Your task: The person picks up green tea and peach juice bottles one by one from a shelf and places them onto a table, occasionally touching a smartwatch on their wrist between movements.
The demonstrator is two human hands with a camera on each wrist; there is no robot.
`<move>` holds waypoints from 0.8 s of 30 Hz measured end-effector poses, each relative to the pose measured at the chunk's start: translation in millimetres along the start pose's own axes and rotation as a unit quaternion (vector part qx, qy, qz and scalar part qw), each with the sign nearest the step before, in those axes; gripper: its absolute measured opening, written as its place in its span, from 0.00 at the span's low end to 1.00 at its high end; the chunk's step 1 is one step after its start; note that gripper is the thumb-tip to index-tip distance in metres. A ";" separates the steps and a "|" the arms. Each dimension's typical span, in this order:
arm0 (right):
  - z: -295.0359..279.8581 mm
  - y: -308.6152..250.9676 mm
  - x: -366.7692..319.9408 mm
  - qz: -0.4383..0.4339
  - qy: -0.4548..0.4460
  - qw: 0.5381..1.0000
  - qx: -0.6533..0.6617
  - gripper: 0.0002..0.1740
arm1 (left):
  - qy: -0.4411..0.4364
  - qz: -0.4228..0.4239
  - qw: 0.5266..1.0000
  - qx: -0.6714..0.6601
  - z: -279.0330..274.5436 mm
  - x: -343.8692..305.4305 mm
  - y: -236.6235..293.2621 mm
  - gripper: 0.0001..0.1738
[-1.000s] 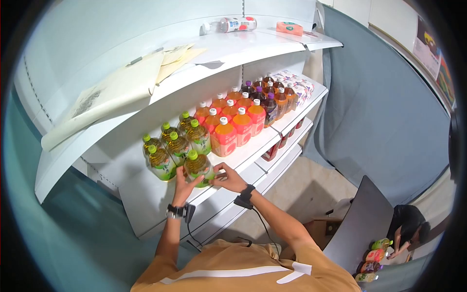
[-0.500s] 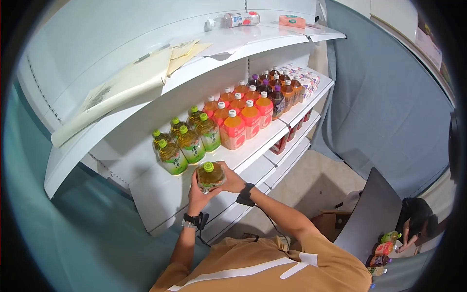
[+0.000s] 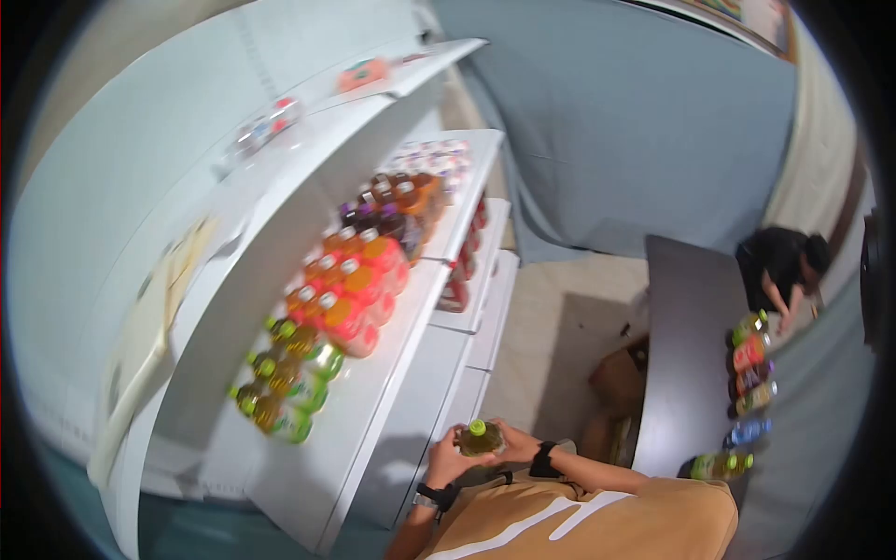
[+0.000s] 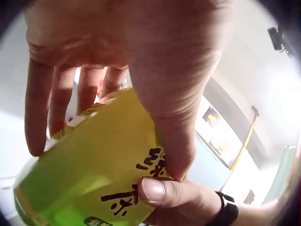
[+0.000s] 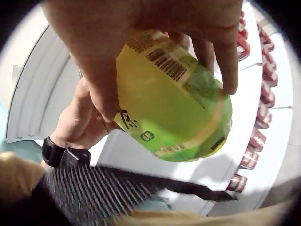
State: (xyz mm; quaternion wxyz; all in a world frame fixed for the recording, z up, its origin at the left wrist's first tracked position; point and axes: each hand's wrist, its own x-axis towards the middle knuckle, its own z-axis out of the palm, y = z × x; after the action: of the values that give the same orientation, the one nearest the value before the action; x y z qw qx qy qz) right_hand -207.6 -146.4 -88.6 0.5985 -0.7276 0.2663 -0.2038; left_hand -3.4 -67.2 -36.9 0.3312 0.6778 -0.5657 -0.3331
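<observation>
Both grips are on one green-tea bottle, held in the air near the person's chest, off the near edge of the white shelf. The left grip wraps it from the left, fingers curled over the green label, thumb pressing down the side. The right grip clamps the other side, fingers hooked over the barcode. The green cap points up in the head view. On the shelf, green-capped bottles stand at the near end, orange bottles just beyond, dark bottles farther off. To the right, a dark tabletop carries a row of bottles along its right edge.
</observation>
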 end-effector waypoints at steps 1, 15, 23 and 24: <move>-7.3 6.8 -20.0 0.040 0.005 0.999 -0.015 0.53 | -0.048 0.005 0.999 0.007 12.9 6.2 5.7 0.51; -30.4 -6.5 -189.8 0.344 0.332 0.878 -0.008 0.49 | -0.479 0.287 0.821 0.121 165.7 82.7 102.1 0.46; -65.5 34.4 -286.2 0.353 0.507 0.786 0.024 0.46 | -0.549 0.428 0.695 0.178 313.4 88.3 179.2 0.47; -61.8 38.2 -295.6 0.374 0.514 0.771 0.025 0.45 | -0.564 0.443 0.672 0.182 328.0 84.5 183.0 0.46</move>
State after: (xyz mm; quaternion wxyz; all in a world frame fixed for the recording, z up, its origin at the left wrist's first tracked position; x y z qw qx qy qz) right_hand -480.3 -12.3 -107.2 0.4190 -0.3422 0.7802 -0.3141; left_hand -362.7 -200.1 -75.5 -0.0723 0.0774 -0.9284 -0.3562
